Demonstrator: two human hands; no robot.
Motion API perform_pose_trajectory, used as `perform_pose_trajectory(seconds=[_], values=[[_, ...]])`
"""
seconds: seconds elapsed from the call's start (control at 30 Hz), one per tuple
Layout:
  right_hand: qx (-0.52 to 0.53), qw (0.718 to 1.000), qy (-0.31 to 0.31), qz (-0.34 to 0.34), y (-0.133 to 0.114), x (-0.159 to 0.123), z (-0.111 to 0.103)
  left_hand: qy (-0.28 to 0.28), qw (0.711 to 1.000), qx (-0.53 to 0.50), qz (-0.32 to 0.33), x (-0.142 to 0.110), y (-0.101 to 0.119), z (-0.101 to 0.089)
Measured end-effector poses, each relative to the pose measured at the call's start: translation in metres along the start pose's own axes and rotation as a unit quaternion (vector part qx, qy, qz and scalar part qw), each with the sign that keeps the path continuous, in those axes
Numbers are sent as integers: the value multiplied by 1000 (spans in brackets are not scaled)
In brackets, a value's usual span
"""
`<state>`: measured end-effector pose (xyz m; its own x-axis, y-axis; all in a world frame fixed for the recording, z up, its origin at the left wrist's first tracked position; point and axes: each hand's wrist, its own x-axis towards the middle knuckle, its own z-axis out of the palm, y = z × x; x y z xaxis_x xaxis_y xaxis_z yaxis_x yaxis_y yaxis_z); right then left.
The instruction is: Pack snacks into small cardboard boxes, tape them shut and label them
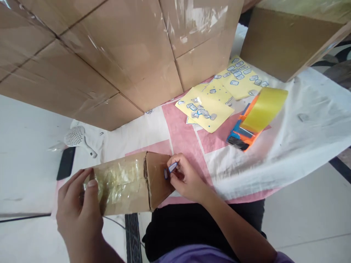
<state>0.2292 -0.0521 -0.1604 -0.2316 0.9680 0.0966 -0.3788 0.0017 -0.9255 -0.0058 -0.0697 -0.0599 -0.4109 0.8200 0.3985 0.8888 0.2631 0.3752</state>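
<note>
A small cardboard box (117, 190), taped with shiny clear tape along its side, lies before me. My left hand (80, 204) grips its left end, thumb on the near side and fingers over the top. At the opposite end, my right hand (185, 179) pinches a small blue-edged sticker (172, 167) between thumb and fingers. Another blue-edged sticker (165, 173) is on the box's end face, right beside the pinched one. Whether the pinched sticker touches the cardboard, I cannot tell.
Yellow sheets (211, 117) bearing several small stickers lie beyond the box. An orange and blue tape dispenser (244, 135) with yellow tape stands to their right. Large stacked cartons (115, 54) rise behind. A white perforated scoop (75, 137) and black phone (65, 163) lie left.
</note>
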Motion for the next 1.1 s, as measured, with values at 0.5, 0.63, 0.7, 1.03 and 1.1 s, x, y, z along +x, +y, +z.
perform_pose_trajectory(seconds=[0.5, 0.63, 0.7, 1.03, 1.1], values=[[-160, 985, -3, -56, -2, 6, 0, 15, 999, -44, -18, -3, 9, 0], [-144, 989, -8, -37, -4, 3, -1, 25, 998, -45, -21, -4, 10, 0], [-140, 989, 1, -41, -4, 0, -2, 20, 999, -38, -19, -4, 8, 0], [-58, 995, 23, -75, -7, -6, -2, 13, 999, -36, -17, -4, 3, -2], [-44, 995, 43, -77, -10, -5, -7, 13, 999, -39, -17, -4, 4, -2]])
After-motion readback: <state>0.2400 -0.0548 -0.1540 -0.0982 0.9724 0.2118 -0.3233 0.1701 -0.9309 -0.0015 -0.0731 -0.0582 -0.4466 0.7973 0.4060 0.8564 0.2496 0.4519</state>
